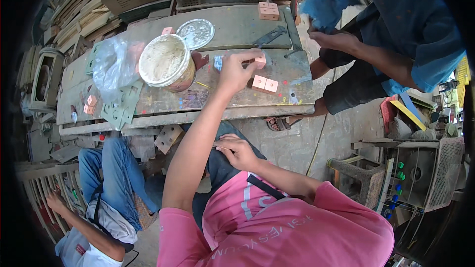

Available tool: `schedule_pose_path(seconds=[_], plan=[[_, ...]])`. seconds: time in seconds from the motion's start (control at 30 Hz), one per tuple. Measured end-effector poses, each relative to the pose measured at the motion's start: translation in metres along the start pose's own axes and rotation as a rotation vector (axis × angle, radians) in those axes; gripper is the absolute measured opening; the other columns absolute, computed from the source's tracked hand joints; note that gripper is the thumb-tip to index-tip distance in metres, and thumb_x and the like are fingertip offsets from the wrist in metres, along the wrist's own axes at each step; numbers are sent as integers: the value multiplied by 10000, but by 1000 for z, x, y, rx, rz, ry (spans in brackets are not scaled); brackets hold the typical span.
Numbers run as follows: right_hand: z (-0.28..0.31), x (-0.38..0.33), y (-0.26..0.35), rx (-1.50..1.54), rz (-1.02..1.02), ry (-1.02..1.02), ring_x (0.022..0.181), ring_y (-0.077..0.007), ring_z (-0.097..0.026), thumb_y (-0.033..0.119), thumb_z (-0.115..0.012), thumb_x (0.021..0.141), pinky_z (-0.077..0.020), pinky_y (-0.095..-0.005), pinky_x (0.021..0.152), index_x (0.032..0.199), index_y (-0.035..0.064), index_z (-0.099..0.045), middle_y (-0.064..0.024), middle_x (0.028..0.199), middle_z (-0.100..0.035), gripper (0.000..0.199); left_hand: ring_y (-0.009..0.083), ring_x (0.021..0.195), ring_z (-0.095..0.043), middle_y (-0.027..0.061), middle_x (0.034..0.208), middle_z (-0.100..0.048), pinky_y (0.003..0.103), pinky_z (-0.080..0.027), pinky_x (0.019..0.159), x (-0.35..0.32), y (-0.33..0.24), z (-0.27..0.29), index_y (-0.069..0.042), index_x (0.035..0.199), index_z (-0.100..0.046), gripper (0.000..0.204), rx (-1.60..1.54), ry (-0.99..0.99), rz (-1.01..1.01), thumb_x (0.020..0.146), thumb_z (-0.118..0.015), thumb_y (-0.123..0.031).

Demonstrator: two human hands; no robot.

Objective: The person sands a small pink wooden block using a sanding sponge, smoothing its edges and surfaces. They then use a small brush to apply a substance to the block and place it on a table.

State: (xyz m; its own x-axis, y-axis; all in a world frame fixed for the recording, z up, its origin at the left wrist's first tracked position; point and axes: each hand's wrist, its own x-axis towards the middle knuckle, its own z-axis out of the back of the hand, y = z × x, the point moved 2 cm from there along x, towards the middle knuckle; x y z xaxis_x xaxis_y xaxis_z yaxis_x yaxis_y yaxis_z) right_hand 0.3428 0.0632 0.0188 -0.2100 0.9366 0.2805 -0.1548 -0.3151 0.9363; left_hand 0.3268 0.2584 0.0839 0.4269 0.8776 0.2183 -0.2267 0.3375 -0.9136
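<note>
Left hand lifts a small pink block over the bench.

The left hand (236, 71) pinches the pink block (260, 61) in its fingertips near the bench's (237, 29) right end, just above a pair of pink blocks (265, 84). An open tub of pale paste (166, 62) stands mid-bench, its round lid (196, 33) behind, a clear plastic bag (113, 64) leftward. The right hand (239, 151) rests half-curled on the knee, holding nothing visible.

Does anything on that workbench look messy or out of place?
Mostly wear: the grey wooden bench is flecked with coloured paint. The round tub of beige paste stands open, its silvery lid lying beside it. The left hand pinches a small pink block. Nothing looks spilled.
</note>
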Motion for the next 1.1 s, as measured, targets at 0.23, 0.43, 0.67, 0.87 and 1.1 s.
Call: schedule_pose_path(seconds=[0.23,0.43,0.67,0.87,1.1], plan=[[2,1,-7,36,-10,-4,894,-321,-643,20,-618,848,-471,-401,908,1026,13,-690,-153,941,-691,192,218,1211,-541,146,1307,-579,309,-409,1015,-3,20,-8,-10,1295,-550,462,-300,380,108,835,-588,-12],[2,1,-9,39,-6,6,920,-326,-637,32,-617,854,-472,-406,906,1036,27,-689,-147,956,-692,196,301,1233,-505,193,1352,-511,369,-401,1035,-8,-2,11,-19,1376,-447,759,81,450,-214,694,-766,-119],[3,1,-10,30,-9,6,914,-333,-636,40,-614,860,-473,-409,898,1039,21,-686,-154,959,-691,194,357,1143,-527,197,1227,-566,405,-422,996,-7,9,-3,-25,1327,-490,879,202,323,-296,553,-865,-205],[5,5,-4,68,-3,-4,883,-348,-639,8,-602,844,-473,-408,894,1005,-2,-685,-170,925,-688,181,332,1095,-559,166,1177,-597,403,-433,964,-11,12,-12,-59,1335,-503,865,146,210,-212,576,-868,-254],[3,1,-10,45,-1,-13,850,-360,-637,-10,-606,825,-471,-409,879,982,-33,-675,-202,859,-663,173,360,1143,-535,190,1223,-579,415,-419,983,-11,9,-25,-27,1322,-496,847,122,155,-274,587,-862,-235]])
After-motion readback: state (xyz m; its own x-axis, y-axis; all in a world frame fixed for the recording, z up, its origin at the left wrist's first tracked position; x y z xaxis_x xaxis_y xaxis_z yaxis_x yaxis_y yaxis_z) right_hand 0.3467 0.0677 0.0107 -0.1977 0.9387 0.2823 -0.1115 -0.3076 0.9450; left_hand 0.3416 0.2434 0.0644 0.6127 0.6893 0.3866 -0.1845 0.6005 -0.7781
